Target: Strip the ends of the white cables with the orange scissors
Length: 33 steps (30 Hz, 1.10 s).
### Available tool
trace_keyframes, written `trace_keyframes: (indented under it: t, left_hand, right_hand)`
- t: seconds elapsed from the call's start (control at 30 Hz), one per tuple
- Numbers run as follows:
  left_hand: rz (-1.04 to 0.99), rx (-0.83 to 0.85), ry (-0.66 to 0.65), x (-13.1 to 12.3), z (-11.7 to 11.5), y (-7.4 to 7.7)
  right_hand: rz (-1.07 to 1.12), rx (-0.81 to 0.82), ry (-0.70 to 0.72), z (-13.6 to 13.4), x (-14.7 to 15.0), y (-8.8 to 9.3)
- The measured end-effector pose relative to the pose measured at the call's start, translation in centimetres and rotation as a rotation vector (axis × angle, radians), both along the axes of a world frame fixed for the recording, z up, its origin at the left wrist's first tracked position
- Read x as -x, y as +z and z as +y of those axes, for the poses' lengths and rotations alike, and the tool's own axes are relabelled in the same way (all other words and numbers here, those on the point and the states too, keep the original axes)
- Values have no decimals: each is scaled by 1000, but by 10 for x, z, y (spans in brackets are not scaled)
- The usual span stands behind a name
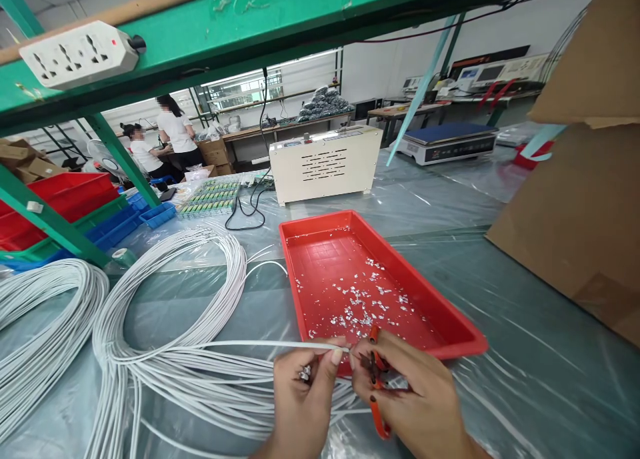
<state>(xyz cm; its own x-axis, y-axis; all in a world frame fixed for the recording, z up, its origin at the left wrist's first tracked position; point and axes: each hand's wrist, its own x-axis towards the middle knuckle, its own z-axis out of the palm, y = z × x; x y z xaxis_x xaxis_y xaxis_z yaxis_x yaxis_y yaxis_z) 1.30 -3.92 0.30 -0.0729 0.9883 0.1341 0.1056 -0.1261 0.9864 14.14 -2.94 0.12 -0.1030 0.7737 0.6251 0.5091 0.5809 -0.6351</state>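
Observation:
My left hand pinches the end of a thin white cable between thumb and fingers, at the near edge of a red tray. My right hand is closed around small orange-handled cutters, whose jaws sit at the cable's tip. White bits of stripped insulation lie scattered in the tray. The cable runs left into a large coil of white cables on the plastic-covered table.
A second white coil lies at far left. A beige machine stands behind the tray, a cardboard box at right, red and blue bins at left. A green shelf beam with a power strip hangs overhead. Two people work in the background.

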Motion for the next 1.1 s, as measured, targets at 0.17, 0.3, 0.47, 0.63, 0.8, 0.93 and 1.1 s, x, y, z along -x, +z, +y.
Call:
trace_keyframes:
  t: [0.17, 0.3, 0.47, 0.63, 0.8, 0.93, 1.1]
  left_hand:
    - [-106, 54, -3, 0, 0, 0]
    - [-167, 98, -21, 0, 3, 5]
    - [-245, 148, -80, 3, 10, 9]
    - [-263, 186, -63, 5, 11, 6]
    - [-236, 144, -47, 4, 9, 10]
    - [-183, 121, -42, 2, 8, 12]
    - [-156, 103, -17, 1, 7, 8]
  right_hand:
    - [28, -16, 35, -1, 0, -2]
    - [89, -44, 78, -2, 0, -3]
    - [84, 21, 42, 0, -3, -3]
    - [120, 67, 90, 2, -4, -5]
    - [156, 62, 111, 2, -4, -7]
    - [151, 86, 107, 2, -4, -7]
    - [128, 89, 113, 3, -4, -8]
